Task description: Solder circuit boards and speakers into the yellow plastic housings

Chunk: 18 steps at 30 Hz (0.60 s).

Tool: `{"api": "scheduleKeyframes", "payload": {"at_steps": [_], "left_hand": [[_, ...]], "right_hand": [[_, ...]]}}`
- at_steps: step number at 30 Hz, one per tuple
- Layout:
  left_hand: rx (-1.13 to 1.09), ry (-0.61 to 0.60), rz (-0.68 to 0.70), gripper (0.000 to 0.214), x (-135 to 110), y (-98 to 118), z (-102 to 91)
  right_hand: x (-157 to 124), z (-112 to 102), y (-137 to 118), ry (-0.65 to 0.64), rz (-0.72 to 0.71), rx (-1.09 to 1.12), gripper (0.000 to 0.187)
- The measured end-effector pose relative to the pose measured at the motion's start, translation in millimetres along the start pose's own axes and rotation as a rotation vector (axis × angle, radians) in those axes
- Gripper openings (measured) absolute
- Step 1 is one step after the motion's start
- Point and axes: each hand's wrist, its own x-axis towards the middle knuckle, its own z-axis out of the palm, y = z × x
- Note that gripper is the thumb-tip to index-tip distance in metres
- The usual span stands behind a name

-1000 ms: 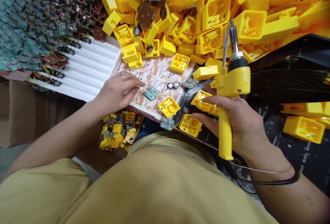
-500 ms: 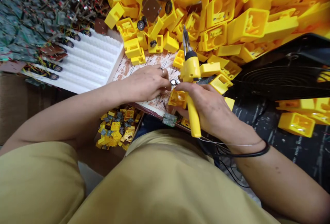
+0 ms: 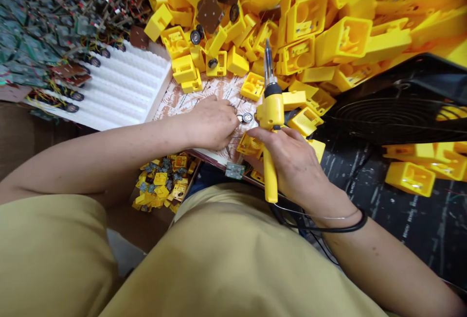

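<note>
My right hand (image 3: 292,161) is wrapped around the yellow soldering gun (image 3: 273,108), whose metal tip points away from me. A thin strand of wire runs from the bottom of its handle towards my wrist. My left hand (image 3: 213,122) is closed, its fingers curled down over the patterned board (image 3: 182,98); what they hold is hidden. Just beyond its fingertips lie small round speakers (image 3: 247,118). A yellow plastic housing (image 3: 250,143) sits between the hands, partly behind the gun. Below it, a small green circuit board (image 3: 234,170) lies at the board's front edge.
Yellow housings (image 3: 343,40) are heaped at the back and right. A white ridged foam block (image 3: 127,88) carries wired speakers beside piled circuit boards (image 3: 47,30). A black fan (image 3: 397,108) stands at right. Under my left forearm is a box of small yellow parts (image 3: 160,185).
The soldering gun has turned more upright in my right hand. My left hand has moved slightly, its fingers still curled. The whole view has shifted a little.
</note>
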Motion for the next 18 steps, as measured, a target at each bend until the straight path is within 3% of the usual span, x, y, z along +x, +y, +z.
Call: {"api": "scheduleKeyframes", "payload": {"at_steps": [4, 7, 9, 13, 18], "left_hand": [[-0.426, 0.118, -0.106, 0.014, -3, -15, 8.3], [-0.842, 0.176, -0.085, 0.014, -3, -25, 21.2], [-0.996, 0.170, -0.053, 0.023, -3, -26, 28.2], [-1.095, 0.144, 0.010, 0.025, -7, -21, 30.1], [-1.065, 0.195, 0.005, 0.016, -8, -14, 27.3]], "right_hand": [[-2, 0, 0, 0.068, 0.040, 0.019, 0.035], [-1, 5, 1, 0.082, 0.062, 0.043, 0.038], [0, 9, 2, 0.083, 0.066, 0.054, 0.038], [0, 8, 3, 0.120, 0.061, 0.072, 0.042], [-5, -13, 2, 0.247, 0.099, 0.127, 0.040]]}}
